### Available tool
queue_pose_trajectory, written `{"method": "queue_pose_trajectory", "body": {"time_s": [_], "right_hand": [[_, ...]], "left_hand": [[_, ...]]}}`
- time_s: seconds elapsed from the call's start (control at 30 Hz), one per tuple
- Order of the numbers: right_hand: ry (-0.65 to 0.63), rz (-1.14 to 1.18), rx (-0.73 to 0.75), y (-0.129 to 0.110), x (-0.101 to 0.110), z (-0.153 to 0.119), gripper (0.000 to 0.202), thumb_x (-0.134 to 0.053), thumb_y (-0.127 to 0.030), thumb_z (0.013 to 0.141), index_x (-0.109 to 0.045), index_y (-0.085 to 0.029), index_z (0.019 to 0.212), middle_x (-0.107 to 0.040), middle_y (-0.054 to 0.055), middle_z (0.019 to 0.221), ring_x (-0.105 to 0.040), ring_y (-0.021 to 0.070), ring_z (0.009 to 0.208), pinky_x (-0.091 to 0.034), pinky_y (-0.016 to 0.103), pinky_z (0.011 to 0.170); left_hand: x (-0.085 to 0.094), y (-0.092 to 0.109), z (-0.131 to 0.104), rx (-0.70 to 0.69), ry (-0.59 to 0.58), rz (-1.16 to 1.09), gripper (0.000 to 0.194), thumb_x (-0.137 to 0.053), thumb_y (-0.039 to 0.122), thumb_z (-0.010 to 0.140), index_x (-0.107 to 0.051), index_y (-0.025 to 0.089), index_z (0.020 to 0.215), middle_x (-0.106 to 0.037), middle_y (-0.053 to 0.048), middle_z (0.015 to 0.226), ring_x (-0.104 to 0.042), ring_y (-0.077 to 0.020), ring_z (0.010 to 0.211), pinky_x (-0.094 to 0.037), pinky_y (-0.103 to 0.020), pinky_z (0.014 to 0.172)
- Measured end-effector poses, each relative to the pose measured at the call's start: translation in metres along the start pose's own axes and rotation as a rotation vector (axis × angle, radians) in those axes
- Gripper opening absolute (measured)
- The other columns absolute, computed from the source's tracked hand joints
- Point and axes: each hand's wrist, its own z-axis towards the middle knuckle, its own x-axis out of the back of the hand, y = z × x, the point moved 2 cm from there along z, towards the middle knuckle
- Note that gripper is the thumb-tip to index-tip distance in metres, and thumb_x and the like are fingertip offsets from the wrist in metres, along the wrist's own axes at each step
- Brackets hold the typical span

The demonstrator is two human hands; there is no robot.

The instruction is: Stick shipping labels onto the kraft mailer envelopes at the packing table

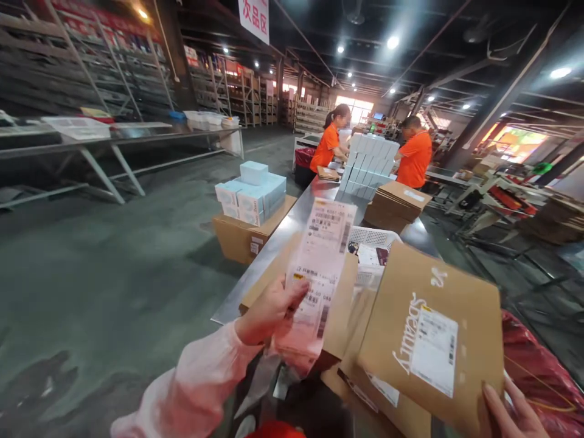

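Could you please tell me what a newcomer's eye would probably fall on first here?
Probably the long strip of shipping labels in the left hand, near the centre, and the labelled cardboard package at the lower right, held at its lower right corner by the right hand. Beyond them, the stacked pale blue boxes on the metal table stand out, near two people in bright orange shirts.

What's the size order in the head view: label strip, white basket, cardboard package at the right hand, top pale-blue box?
1. Cardboard package
2. Label strip
3. White basket, partly hidden
4. Top pale-blue box
Apparent size only; the first two are nearer.
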Motion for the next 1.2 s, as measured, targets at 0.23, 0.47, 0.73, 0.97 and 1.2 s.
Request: {"method": "queue_pose_trajectory", "body": {"time_s": [0.23,0.47,0.73,0.97,1.2], "right_hand": [[-0.661,0.29,0.303,-0.037,-0.114,-0.107,0.068,-0.077,-0.06,0.049,-0.064,-0.022,0.104,-0.068,0.014,0.112,-0.063,0.0352,0.102,-0.052,0.051,0.086],[-0.841,0.285,0.473,-0.074,-0.179,-0.169,0.046,-0.066,-0.049,0.076,-0.066,-0.017,0.109,-0.071,0.012,0.105,-0.067,0.0286,0.096,-0.054,0.041,0.085],[-0.83,0.087,0.69,-0.122,-0.181,-0.147,0.028,-0.064,-0.048,0.077,-0.075,-0.023,0.082,-0.075,0.006,0.077,-0.068,0.0219,0.068,-0.055,0.031,0.063],[-0.511,-0.055,0.951,-0.159,-0.246,-0.097,0.025,-0.064,-0.044,0.076,-0.075,-0.022,0.076,-0.067,0.011,0.102,-0.063,0.0244,0.095,-0.052,0.037,0.082],[-0.352,-0.41,0.818,-0.164,-0.319,-0.038,0.069,-0.071,-0.049,0.07,-0.057,-0.008,0.124,-0.04,0.026,0.14,-0.04,0.0391,0.128,-0.033,0.056,0.102]], "left_hand": [[-0.015,-0.07,-0.039,0.061,-0.292,0.296,0.048,-0.064,0.059,0.074,-0.065,0.012,0.082,-0.064,-0.004,0.075,-0.055,-0.0147,0.067,-0.043,-0.023,0.061],[0.002,-0.065,-0.032,-0.025,0.022,0.185,0.047,-0.076,0.053,0.063,-0.066,0.012,0.083,-0.067,-0.006,0.079,-0.058,-0.0177,0.073,-0.045,-0.027,0.07],[0.016,-0.082,-0.04,-0.133,0.295,0.213,0.052,-0.073,0.059,0.063,-0.045,0.016,0.052,-0.042,0.006,0.049,-0.037,-0.0074,0.05,-0.03,-0.02,0.049],[0.05,-0.092,-0.038,0.155,-0.109,0.124,0.055,-0.084,0.048,0.052,-0.072,0.009,0.088,-0.07,-0.01,0.082,-0.062,-0.0205,0.075,-0.046,-0.03,0.074],[0.093,-0.132,-0.104,0.34,-0.159,0.013,0.053,-0.08,0.058,0.052,-0.077,0.02,0.088,-0.072,-0.012,0.085,-0.066,-0.0294,0.082,-0.047,-0.041,0.078]]}}
